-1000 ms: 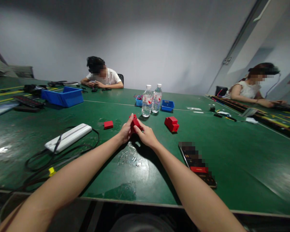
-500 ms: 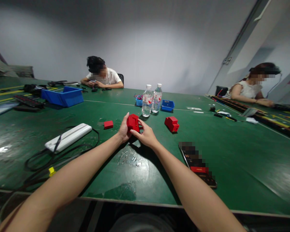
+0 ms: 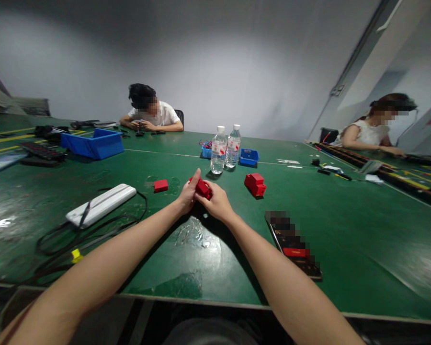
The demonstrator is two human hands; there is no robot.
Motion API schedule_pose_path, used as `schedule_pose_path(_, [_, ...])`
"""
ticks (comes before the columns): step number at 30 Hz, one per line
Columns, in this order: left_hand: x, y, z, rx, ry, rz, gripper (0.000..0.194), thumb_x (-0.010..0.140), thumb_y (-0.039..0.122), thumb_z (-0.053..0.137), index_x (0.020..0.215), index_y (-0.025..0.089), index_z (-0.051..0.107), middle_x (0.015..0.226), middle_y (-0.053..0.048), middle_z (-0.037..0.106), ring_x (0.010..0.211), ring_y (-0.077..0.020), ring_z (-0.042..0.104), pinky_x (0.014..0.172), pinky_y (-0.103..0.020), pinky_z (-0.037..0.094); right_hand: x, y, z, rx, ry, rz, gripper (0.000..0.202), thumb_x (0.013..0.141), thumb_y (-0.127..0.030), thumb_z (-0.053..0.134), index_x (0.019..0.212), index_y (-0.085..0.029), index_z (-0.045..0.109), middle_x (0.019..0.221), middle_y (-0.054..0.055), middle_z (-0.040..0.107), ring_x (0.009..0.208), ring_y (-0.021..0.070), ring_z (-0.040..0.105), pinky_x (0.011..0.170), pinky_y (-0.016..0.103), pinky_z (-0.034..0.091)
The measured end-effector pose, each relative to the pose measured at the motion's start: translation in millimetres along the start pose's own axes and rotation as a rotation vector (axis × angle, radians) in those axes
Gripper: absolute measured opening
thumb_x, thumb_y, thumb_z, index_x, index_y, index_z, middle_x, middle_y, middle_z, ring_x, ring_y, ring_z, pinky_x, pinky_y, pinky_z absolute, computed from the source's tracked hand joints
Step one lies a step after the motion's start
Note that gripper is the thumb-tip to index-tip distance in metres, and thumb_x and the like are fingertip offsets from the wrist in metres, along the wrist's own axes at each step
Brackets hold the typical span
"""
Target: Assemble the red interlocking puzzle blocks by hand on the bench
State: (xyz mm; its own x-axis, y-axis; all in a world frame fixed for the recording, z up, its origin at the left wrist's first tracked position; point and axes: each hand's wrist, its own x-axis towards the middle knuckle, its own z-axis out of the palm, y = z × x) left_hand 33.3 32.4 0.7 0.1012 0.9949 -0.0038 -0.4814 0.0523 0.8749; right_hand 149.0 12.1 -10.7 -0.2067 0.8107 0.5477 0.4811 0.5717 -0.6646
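Note:
Between my two hands, just above the green table, is a red block-shaped part. My left hand grips it from the left, thumb pointing up along its side. From the right, the fingers and thumb of my right hand close around it. Much of the part is covered by the fingers. A small flat red block lies left of my hands. To the right rests a bigger stepped red block.
Two water bottles stand beyond my hands, near small blue bins. At left are a white power strip with black cables and a large blue bin. A phone lies by my right forearm. Two people sit across and at right.
The red part has been turned and tilted in my hands, so a narrower side shows and more of it is covered. Both hands stay in nearly the same place.

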Motion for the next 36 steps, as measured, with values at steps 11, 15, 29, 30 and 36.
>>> schedule_pose_path(11, [1.2,-5.5,-0.4,0.217,0.112,0.087,0.062,0.061,0.073,0.061,0.075,0.013,0.061,0.061,-0.004,0.063,0.052,-0.013,0.056,0.049,-0.022,0.042,1.7,-7.9,-2.4,-0.09,0.183,0.196,0.022,0.084,-0.036,0.053,0.085,-0.016,0.064,0.077,0.005,0.067,0.067,0.016,0.057,0.065,0.025,0.04])
schedule_pose_path(15, [-1.7,-1.0,3.8,0.236,0.118,0.025,0.062,0.059,0.072,0.064,0.072,0.011,0.063,0.059,-0.006,0.062,0.053,-0.0154,0.058,0.051,-0.024,0.045,3.3,-9.9,-2.1,-0.036,0.233,0.256,0.03,0.084,-0.041,0.05,0.07,-0.017,0.061,0.065,0.001,0.062,0.059,0.0136,0.051,0.058,0.023,0.035])
schedule_pose_path(29, [7.4,10.2,-9.1,0.1,0.237,-0.038,0.05,0.078,0.06,0.056,0.09,0.012,0.061,0.058,-0.001,0.056,0.039,-0.0127,0.054,0.041,-0.026,0.048,17.1,4.0,-17.3,0.597,0.366,0.496,0.031,0.078,-0.048,0.052,0.075,-0.017,0.058,0.056,-0.002,0.058,0.045,0.0119,0.054,0.043,0.021,0.034])
schedule_pose_path(30, [5.9,9.0,-7.2,0.111,0.216,-0.043,0.05,0.079,0.059,0.055,0.091,0.012,0.061,0.058,-0.001,0.056,0.038,-0.0126,0.055,0.04,-0.026,0.048,17.3,3.8,-15.9,0.65,0.334,0.537,0.03,0.079,-0.047,0.053,0.074,-0.017,0.057,0.054,-0.003,0.058,0.042,0.0113,0.053,0.041,0.021,0.032])
schedule_pose_path(36, [-3.7,1.3,4.0,0.11,0.053,-0.079,0.05,0.085,0.057,0.047,0.096,0.011,0.063,0.06,-0.002,0.057,0.042,-0.013,0.056,0.041,-0.025,0.048,17.0,-4.9,-13.5,0.857,0.25,0.681,0.022,0.082,-0.038,0.052,0.079,-0.017,0.059,0.055,-0.001,0.064,0.039,0.0094,0.052,0.039,0.018,0.032])
